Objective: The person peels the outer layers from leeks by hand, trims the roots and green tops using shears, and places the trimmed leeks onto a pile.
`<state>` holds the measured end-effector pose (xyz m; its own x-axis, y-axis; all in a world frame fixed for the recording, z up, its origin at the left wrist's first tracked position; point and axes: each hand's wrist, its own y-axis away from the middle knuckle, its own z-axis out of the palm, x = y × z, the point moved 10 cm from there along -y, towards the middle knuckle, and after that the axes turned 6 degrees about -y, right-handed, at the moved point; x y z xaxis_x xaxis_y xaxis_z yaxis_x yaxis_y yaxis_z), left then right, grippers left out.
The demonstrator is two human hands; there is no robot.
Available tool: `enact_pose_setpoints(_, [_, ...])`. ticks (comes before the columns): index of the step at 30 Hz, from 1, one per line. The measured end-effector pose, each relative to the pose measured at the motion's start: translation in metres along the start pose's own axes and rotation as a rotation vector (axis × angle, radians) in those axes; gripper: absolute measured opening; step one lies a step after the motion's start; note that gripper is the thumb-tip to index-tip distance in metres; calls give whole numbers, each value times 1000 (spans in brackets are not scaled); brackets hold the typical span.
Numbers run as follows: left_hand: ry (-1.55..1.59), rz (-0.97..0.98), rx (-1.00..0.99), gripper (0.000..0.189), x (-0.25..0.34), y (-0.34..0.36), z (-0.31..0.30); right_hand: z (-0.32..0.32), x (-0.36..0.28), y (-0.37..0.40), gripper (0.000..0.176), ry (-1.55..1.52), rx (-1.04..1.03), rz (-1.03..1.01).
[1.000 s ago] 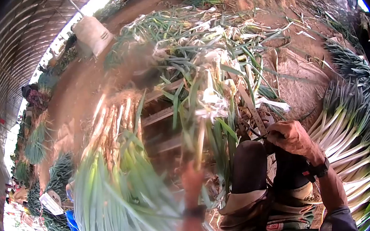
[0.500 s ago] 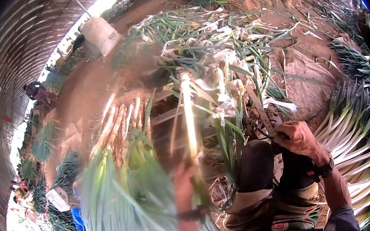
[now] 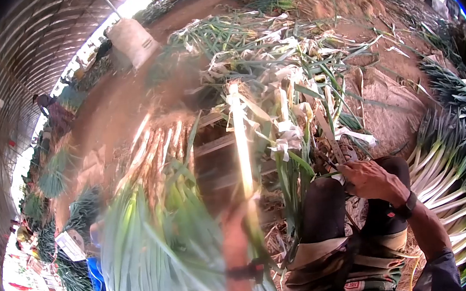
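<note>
My left hand (image 3: 234, 226), blurred, is closed around the lower part of a long green onion (image 3: 241, 139). Its white shaft stands nearly upright in view, root end at the top. To its left lies a thick bundle of green onions (image 3: 157, 234), with brownish shafts and roots away from me and leaves toward me. Above my right knee, my right hand (image 3: 372, 180) is closed, its fingers bent by a thin dark piece that I cannot identify. Just beyond these fingers is a flat narrow strip (image 3: 328, 134).
Peeled green onions (image 3: 441, 185) lie piled on the right. Stripped leaves and skins (image 3: 286, 53) form a heap ahead. A pale sack (image 3: 132, 41) stands at the upper left, and another person (image 3: 56, 113) is farther off. Slats (image 3: 214, 145) lie beyond my left hand.
The view has shifted slightly. My right hand has turned, with its back and fingers showing more. My left hand still holds the green onion in nearly the same place.
</note>
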<state>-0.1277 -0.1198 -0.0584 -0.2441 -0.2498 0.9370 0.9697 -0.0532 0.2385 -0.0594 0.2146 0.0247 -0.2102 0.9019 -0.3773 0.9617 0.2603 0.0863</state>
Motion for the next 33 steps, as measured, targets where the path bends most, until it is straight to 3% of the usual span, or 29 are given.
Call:
enact_pose_setpoints(4, [109, -45, 10, 22, 20, 13, 20, 40, 9, -17, 53, 36, 84, -94])
enact_pose_setpoints(7, [119, -101, 30, 21, 1, 4, 4, 57, 21, -18, 51, -44, 123, -131])
enact_pose_setpoints(10, [51, -127, 52, 22, -1, 0, -6, 63, 24, -26, 62, 4, 83, -88])
enact_pose_setpoints(11, [6, -129, 68, 23, 2, 2, -6, 61, 33, -26, 50, 7, 66, 17])
enact_pose_setpoints(14, [-164, -50, 58, 25, 7, 0, -7, 33, 30, -45, 37, -30, 115, 119])
enact_pose_setpoints(15, [-224, -7, 46, 25, 10, -2, -6, 5, 5, -47, 34, -87, 295, -44])
enact_pose_setpoints(18, [-214, 60, 49, 23, 22, -2, 13, -23, -61, -57, 30, -72, 392, -290])
enact_pose_setpoints(19, [-189, -87, 34, 21, 24, 6, 23, -23, -92, -60, 27, -6, 304, -359])
enact_pose_setpoints(21, [-283, 43, -27, 21, 33, 7, 29, 0, -135, -67, 39, -18, 224, -474])
enact_pose_setpoints(23, [-323, 86, -35, 21, 42, 10, 36, 18, -159, -81, 62, -168, 107, -403])
enact_pose_setpoints(25, [-308, 42, 18, 20, 55, 19, 45, 34, -166, -85, 52, -278, 142, -403])
enact_pose_setpoints(27, [-402, 226, -6, 30, 49, 8, 37, 47, -169, -88, 43, -363, 157, -392])
enact_pose_setpoints(28, [-311, 158, -2, 30, 39, 9, 31, 59, -165, -92, 39, -417, 86, -316])
enact_pose_setpoints(33, [-210, 57, 32, 29, 32, 16, 30, 46, -179, -80, 21, -408, 189, -454])
